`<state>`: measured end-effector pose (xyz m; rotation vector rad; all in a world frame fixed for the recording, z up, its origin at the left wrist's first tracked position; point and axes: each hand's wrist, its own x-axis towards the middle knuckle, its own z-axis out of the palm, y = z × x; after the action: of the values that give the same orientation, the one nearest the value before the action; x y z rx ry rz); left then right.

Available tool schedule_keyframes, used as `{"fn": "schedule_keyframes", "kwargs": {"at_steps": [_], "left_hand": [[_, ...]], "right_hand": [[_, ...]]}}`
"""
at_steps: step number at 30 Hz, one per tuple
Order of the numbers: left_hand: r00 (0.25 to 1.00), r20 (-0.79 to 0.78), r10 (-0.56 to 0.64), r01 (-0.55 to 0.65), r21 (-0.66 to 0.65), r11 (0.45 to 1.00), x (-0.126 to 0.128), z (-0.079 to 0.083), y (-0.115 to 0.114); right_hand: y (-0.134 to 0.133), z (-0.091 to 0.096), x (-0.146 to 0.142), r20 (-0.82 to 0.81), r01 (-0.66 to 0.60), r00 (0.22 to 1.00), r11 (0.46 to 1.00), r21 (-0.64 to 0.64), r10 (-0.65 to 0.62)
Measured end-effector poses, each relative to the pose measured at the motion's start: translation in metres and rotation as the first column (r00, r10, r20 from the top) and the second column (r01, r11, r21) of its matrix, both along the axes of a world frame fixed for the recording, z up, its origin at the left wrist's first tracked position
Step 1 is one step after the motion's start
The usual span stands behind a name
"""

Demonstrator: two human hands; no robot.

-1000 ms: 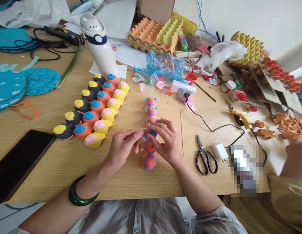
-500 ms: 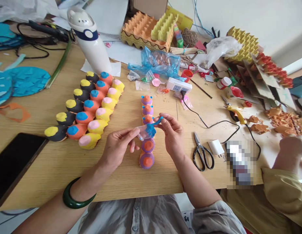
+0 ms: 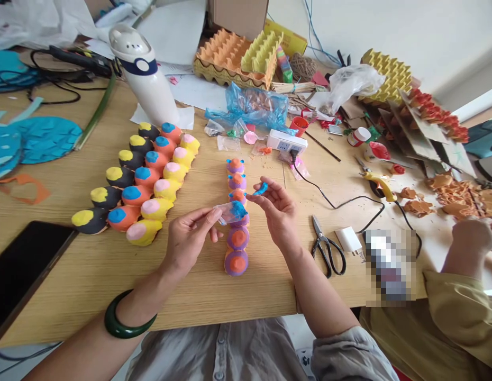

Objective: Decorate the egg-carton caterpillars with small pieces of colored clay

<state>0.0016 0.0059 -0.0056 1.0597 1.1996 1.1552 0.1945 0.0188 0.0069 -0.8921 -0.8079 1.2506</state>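
Between thumb and fingers, my left hand (image 3: 193, 233) pinches a small clear plastic bag (image 3: 226, 212) with a lump of blue clay (image 3: 238, 210) at its open end. A separate small piece of blue clay (image 3: 261, 189) sits in my right hand (image 3: 278, 209), at the fingertips. Below both hands runs a strip of egg-carton cups (image 3: 236, 263) covered in purple with orange centres. The far cups (image 3: 235, 165) carry small blue bits at their sides; a middle cup is partly hidden by the bag.
Left stand rows of black, orange and yellow painted cups (image 3: 154, 208), a phone (image 3: 27, 270) and a white bottle (image 3: 151, 90). Right lie black scissors (image 3: 328, 248), a white charger (image 3: 348, 239) and a power strip (image 3: 286, 141). A co-worker's hand (image 3: 474, 238) is at the far right.
The blue clay strand between my hands has parted. My right hand has drawn away from the bag with a piece of clay, while my left hand keeps the bag and has shifted slightly left.
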Motion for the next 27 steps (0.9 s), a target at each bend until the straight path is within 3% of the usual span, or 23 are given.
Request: {"fn": "schedule_keyframes", "kwargs": {"at_steps": [10,22,27], "left_hand": [[0.996,0.079,0.032,-0.03,-0.015,0.999,0.002,0.003,0.006],[0.987,0.16,0.013,-0.01,-0.017,1.0,0.006,-0.001,0.008],[0.937,0.344,0.066,-0.006,-0.171,0.985,0.007,-0.006,0.015]], "right_hand": [[0.012,-0.015,0.014,-0.007,-0.065,0.998,0.984,-0.164,0.065],[0.013,-0.017,0.014,0.012,-0.148,0.988,0.973,-0.175,0.153],[0.01,-0.019,0.012,-0.006,-0.269,0.962,0.949,-0.162,0.272]]}}
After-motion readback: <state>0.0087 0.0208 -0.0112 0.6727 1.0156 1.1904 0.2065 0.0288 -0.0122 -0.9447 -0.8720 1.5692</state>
